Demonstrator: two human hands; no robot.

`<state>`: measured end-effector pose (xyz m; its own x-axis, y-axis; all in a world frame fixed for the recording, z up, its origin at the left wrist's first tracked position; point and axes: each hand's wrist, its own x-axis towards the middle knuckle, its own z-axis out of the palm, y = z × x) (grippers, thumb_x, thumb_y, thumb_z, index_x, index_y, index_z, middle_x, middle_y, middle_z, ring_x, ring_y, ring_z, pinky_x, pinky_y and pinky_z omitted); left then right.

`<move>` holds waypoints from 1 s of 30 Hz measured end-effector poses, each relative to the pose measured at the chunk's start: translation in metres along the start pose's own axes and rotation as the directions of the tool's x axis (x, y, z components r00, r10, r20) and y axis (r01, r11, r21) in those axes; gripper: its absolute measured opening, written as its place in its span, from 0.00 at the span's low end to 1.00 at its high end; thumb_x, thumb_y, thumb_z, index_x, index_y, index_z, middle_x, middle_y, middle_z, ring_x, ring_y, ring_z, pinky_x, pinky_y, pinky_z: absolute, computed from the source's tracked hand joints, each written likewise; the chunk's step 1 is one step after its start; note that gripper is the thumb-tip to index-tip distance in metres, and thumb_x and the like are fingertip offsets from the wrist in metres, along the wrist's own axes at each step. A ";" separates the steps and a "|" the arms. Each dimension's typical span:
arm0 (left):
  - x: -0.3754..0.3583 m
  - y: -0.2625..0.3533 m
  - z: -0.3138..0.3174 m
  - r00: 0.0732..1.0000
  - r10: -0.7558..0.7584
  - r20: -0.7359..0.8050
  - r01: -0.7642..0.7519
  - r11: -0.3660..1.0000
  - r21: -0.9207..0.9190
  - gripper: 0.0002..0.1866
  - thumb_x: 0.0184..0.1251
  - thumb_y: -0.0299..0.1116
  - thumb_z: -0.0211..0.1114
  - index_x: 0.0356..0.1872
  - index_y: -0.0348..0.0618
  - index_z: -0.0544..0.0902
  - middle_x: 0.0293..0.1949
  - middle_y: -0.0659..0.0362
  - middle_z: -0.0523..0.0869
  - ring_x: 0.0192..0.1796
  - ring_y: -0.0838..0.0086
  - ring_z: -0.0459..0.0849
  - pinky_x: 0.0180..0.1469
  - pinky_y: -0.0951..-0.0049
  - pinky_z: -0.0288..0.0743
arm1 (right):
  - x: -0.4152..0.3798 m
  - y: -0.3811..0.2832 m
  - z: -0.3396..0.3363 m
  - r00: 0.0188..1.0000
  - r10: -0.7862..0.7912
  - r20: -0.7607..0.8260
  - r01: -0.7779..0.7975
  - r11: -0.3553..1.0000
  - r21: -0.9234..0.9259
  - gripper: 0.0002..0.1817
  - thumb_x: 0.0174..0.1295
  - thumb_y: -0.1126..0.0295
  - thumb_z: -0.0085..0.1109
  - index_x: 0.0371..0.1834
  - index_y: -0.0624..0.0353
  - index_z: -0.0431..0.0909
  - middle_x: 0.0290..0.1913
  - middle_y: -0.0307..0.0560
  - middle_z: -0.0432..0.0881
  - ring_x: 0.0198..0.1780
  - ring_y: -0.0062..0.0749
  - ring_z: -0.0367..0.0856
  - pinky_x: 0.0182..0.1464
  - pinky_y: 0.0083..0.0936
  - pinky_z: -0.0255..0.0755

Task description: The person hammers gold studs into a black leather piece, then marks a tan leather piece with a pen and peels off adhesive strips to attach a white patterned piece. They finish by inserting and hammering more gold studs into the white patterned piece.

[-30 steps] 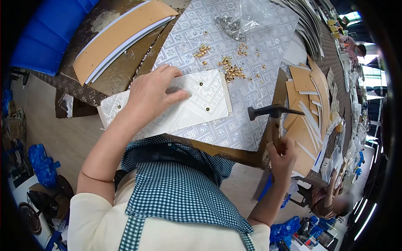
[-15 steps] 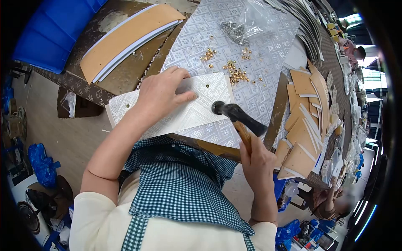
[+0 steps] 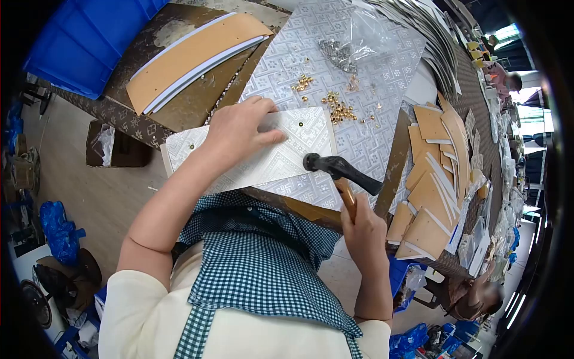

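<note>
My left hand (image 3: 242, 133) grips a white panel with an embossed pattern (image 3: 239, 175), its thumb on the face and its fingers reaching toward the far edge, where the tips are partly hidden. Two small brass-coloured rivets (image 3: 301, 124) show on the panel, one near each end. My right hand (image 3: 365, 230) is closed around the wooden handle of a hammer (image 3: 344, 167). The hammer's black head overlaps the panel's right part in view; whether it touches cannot be seen. Loose gold-coloured rivets (image 3: 339, 109) lie just beyond the panel on a grey patterned sheet (image 3: 287, 51).
A clear plastic bag (image 3: 368, 30) sits by a pile of silver-coloured pieces (image 3: 338, 55). Stacked tan curved panels (image 3: 200, 54) lie at left near a blue bin (image 3: 89, 48). More tan panels (image 3: 427, 185) are heaped at right. Other people (image 3: 478, 296) are farther right.
The hammer head has shifted slightly toward my body relative to the panel. My left hand keeps its grip, and the whole view has moved a little.
</note>
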<state>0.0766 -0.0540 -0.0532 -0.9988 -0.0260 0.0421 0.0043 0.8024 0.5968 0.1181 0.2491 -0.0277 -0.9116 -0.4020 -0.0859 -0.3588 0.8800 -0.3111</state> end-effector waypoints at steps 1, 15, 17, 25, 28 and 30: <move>0.000 -0.001 0.002 1.000 0.007 -0.009 -0.007 1.000 -0.007 0.24 0.58 0.51 0.71 0.48 0.45 0.84 0.46 0.54 0.86 0.47 0.57 0.87 0.49 0.57 0.79 | 0.000 0.000 -0.011 0.999 0.028 0.016 -0.029 0.998 0.047 0.13 0.67 0.65 0.62 0.44 0.61 0.72 0.27 0.62 0.80 0.31 0.60 0.82 0.32 0.47 0.74; 0.000 -0.023 -0.018 0.999 0.002 0.040 0.019 0.865 -0.502 0.14 0.69 0.33 0.65 0.48 0.33 0.79 0.38 0.59 0.86 0.43 0.79 0.82 0.48 0.74 0.76 | 0.016 0.057 -0.006 0.811 -0.088 -0.578 0.100 0.995 -0.012 0.19 0.59 0.78 0.61 0.55 0.61 0.80 0.56 0.53 0.80 0.58 0.53 0.74 0.62 0.44 0.67; 0.006 -0.033 -0.037 0.999 -0.050 -0.009 0.030 0.733 -0.680 0.12 0.66 0.32 0.67 0.46 0.37 0.80 0.37 0.60 0.85 0.39 0.79 0.83 0.43 0.75 0.76 | 0.013 0.053 0.006 0.763 -0.134 -0.633 0.228 0.971 0.069 0.13 0.60 0.81 0.60 0.48 0.62 0.81 0.50 0.52 0.82 0.53 0.50 0.76 0.58 0.42 0.69; 0.068 -0.081 -0.307 0.519 -0.277 -0.809 -0.637 0.505 -0.582 0.13 0.69 0.27 0.65 0.51 0.35 0.75 0.38 0.56 0.84 0.37 0.72 0.84 0.35 0.76 0.80 | 0.006 0.047 0.031 0.747 -0.062 -0.662 0.238 0.955 0.178 0.09 0.59 0.84 0.59 0.42 0.63 0.81 0.45 0.51 0.82 0.48 0.47 0.77 0.53 0.39 0.71; 0.060 -0.095 -0.323 0.365 -0.392 -0.844 -0.554 0.637 -0.536 0.17 0.73 0.30 0.63 0.57 0.34 0.72 0.48 0.50 0.82 0.50 0.64 0.85 0.45 0.68 0.82 | 0.007 0.047 0.033 0.745 -0.036 -0.666 0.219 0.956 0.193 0.09 0.58 0.84 0.59 0.41 0.63 0.81 0.45 0.51 0.82 0.48 0.47 0.77 0.52 0.39 0.72; 0.051 -0.092 -0.275 0.476 -0.324 -0.818 -0.458 0.703 -0.545 0.26 0.74 0.33 0.64 0.68 0.33 0.68 0.52 0.53 0.82 0.51 0.68 0.84 0.49 0.69 0.80 | 0.010 0.046 0.032 0.748 -0.019 -0.664 0.218 0.951 0.219 0.09 0.58 0.84 0.59 0.41 0.64 0.81 0.44 0.51 0.82 0.47 0.47 0.78 0.51 0.38 0.73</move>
<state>0.0393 -0.2930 0.1142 -0.4361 -0.7599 0.4821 0.4871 0.2511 0.8364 0.0991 0.2776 -0.0732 -0.8082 -0.1494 0.5696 -0.4959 0.6943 -0.5216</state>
